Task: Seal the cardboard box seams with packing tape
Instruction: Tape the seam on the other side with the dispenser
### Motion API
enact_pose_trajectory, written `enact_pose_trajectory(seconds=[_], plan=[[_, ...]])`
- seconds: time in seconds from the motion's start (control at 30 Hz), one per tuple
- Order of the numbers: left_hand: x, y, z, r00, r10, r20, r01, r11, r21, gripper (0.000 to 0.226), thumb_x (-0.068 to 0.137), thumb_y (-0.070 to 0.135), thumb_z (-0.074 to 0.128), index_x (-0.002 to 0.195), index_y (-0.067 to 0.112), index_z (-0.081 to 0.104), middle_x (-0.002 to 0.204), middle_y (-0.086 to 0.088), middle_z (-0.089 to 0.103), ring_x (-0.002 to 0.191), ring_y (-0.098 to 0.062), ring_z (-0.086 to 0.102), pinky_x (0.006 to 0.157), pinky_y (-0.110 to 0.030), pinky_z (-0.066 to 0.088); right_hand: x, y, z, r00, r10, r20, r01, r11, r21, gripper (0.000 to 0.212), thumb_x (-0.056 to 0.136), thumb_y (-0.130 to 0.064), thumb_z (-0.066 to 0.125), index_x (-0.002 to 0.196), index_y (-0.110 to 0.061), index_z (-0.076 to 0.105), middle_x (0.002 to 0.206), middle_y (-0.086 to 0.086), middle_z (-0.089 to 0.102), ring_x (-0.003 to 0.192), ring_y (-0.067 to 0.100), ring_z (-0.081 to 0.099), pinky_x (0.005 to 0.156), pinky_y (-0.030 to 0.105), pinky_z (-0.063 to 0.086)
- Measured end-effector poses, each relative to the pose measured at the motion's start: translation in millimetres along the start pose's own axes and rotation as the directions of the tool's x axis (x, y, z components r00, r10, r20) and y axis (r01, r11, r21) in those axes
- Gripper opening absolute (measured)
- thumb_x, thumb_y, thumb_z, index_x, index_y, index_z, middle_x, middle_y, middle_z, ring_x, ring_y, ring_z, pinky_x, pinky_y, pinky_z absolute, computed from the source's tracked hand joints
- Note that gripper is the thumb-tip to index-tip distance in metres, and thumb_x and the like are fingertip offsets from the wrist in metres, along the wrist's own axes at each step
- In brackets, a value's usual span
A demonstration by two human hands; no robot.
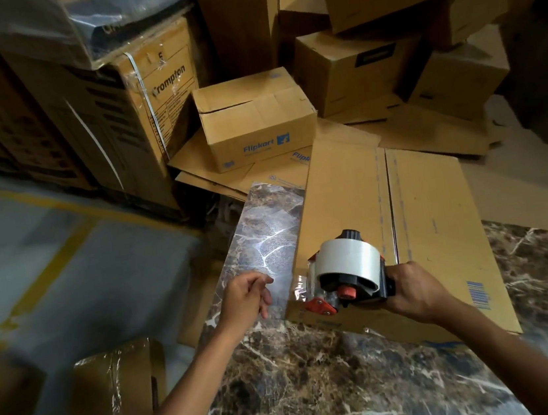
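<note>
1. Right hand is closed around the handle of the tape dispenser. The dispenser rests at the near left corner of the flat cardboard box; its red blade end points left, over the box edge.
2. Left hand holds nothing, fingers loosely curled, just left of the box and apart from it, above the marble-patterned surface.
3. The dispenser carries a roll of clear tape; a short clear strip hangs at its front end.
4. The box lies on the marble-patterned surface. Its top flaps meet in a centre seam running away from the viewer, with glossy tape over it.
5. Beyond the box: flattened cardboard sheets and a small closed carton printed "Flipkart".
6. Left of that carton stands a tall strapped carton reading "rompton"; the first letter is unclear.
7. Behind, more stacked cartons; contents not visible.
8. Near left of the box: a film-wrapped carton on the grey floor, which has yellow lines.
</note>
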State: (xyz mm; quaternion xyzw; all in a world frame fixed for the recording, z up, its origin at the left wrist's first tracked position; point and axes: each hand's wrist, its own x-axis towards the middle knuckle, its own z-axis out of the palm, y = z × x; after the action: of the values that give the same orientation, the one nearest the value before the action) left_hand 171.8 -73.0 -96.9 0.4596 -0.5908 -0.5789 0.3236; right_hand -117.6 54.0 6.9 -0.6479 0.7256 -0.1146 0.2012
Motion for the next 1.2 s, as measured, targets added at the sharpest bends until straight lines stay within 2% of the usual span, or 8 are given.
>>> enact_pose_trajectory(seconds=[0.17, 0.3, 0.47, 0.63, 0.8, 0.93, 1.07, 1.2], plan=[[-7.1, -15.0, 21.0, 0.999, 0.029, -0.037, -0.028, 0.999, 0.022, 0.019, 0.1, 0.021, 0.054, 0.093, 0.022, 0.071, 0.057, -0.007, 0.064, 0.04, -0.02, 0.055, 0.041, -0.032, 0.047, 3.8, 2.1, 3.3, 0.999, 0.036, 0.024, -0.034, 0.997, -0.067, 0.038, 0.078, -0.04, 0.078, 0.067, -0.008, 0.061, 0.052, 0.006, 0.057, 0.046, 0.025, 0.052, 0.044, 0.03, 0.03], [-13.3, -20.1, 44.6, 0.993, -0.034, -0.112, 0.049, 0.99, 0.135, 0.038, 0.095, 0.037, 0.059, 0.13, 0.021, 0.06, 0.053, -0.009, 0.064, 0.044, -0.022, 0.061, 0.05, -0.038, 0.053, 3.7, 1.7, 1.8, 0.998, 0.049, 0.043, -0.046, 0.997, -0.063, 0.038, 0.08, -0.043, 0.075, 0.071, -0.008, 0.061, 0.058, 0.011, 0.061, 0.049, 0.027, 0.054, 0.046, 0.03, 0.033], [-12.3, -19.1, 46.6, 0.968, -0.237, -0.082, 0.246, 0.961, 0.127, 0.056, 0.091, 0.058, 0.054, 0.073, 0.009, 0.073, 0.052, -0.012, 0.065, 0.043, -0.022, 0.063, 0.054, -0.033, 0.053, 3.8, -2.6, -0.3, 0.996, 0.06, 0.069, -0.057, 0.997, -0.043, 0.047, 0.078, -0.054, 0.072, 0.072, -0.009, 0.061, 0.059, 0.01, 0.062, 0.047, 0.02, 0.048, 0.047, 0.031, 0.034], [-10.9, -21.7, 46.6, 0.792, -0.601, -0.108, 0.584, 0.797, -0.155, 0.03, 0.099, 0.028, 0.056, 0.091, 0.001, 0.067, 0.067, -0.017, 0.067, 0.05, -0.023, 0.06, 0.046, -0.029, 0.046, 0.6, -4.4, -1.9, 0.994, 0.082, 0.066, -0.08, 0.996, -0.026, 0.046, 0.075, -0.058, 0.071, 0.07, -0.013, 0.06, 0.059, 0.007, 0.062, 0.049, 0.022, 0.053, 0.048, 0.033, 0.039], [-5.0, 14.8, 39.3, 0.93, -0.029, -0.366, 0.081, 0.988, 0.128, 0.022, 0.099, 0.019, 0.052, 0.087, 0.007, 0.067, 0.082, -0.008, 0.068, 0.077, -0.024, 0.064, 0.069, -0.036, 0.052, 0.8, -5.7, -3.5, 0.996, 0.064, 0.06, -0.064, 0.998, 0.003, 0.055, 0.062, -0.081, 0.054, 0.064, -0.027, 0.052, 0.057, 0.004, 0.061, 0.048, 0.018, 0.054, 0.049, 0.037, 0.044], [6.5, 50.5, 58.1, 0.983, 0.089, -0.16, -0.09, 0.996, 0.004, 0.039, 0.1, 0.031, 0.051, 0.133, 0.011, 0.056, 0.127, 0.004, 0.06, 0.115, -0.01, 0.057, 0.094, -0.024, 0.046, 0.9, -3.5, -2.8, 0.994, 0.072, 0.085, -0.076, 0.996, 0.036, 0.068, 0.06, -0.084, 0.058, 0.075, -0.018, 0.061, 0.06, 0.006, 0.063, 0.052, 0.022, 0.057, 0.051, 0.039, 0.046], [17.0, 50.6, 80.8, 0.97, -0.221, 0.1, 0.24, 0.936, -0.256, 0.065, 0.1, 0.037, 0.05, 0.154, 0.015, 0.022, 0.157, -0.007, 0.031, 0.139, -0.023, 0.037, 0.103, -0.036, 0.037, 7.0, 0.2, -3.9, 0.979, 0.116, 0.167, -0.122, 0.992, 0.022, 0.042, 0.071, -0.06, 0.075, 0.072, -0.021, 0.06, 0.062, 0.005, 0.064, 0.054, 0.018, 0.057, 0.05, 0.033, 0.043], [29.6, 40.0, 80.4, 0.949, -0.279, 0.144, 0.304, 0.933, -0.194, 0.06, 0.1, 0.041, 0.049, 0.152, 0.022, 0.028, 0.152, -0.006, 0.04, 0.134, -0.028, 0.045, 0.107, -0.046, 0.039, 10.2, -1.8, -1.9, 0.972, 0.151, 0.183, -0.146, 0.988, -0.039, 0.037, 0.073, -0.051, 0.077, 0.065, -0.023, 0.055, 0.065, 0.008, 0.065, 0.059, 0.024, 0.06, 0.052, 0.031, 0.043]])
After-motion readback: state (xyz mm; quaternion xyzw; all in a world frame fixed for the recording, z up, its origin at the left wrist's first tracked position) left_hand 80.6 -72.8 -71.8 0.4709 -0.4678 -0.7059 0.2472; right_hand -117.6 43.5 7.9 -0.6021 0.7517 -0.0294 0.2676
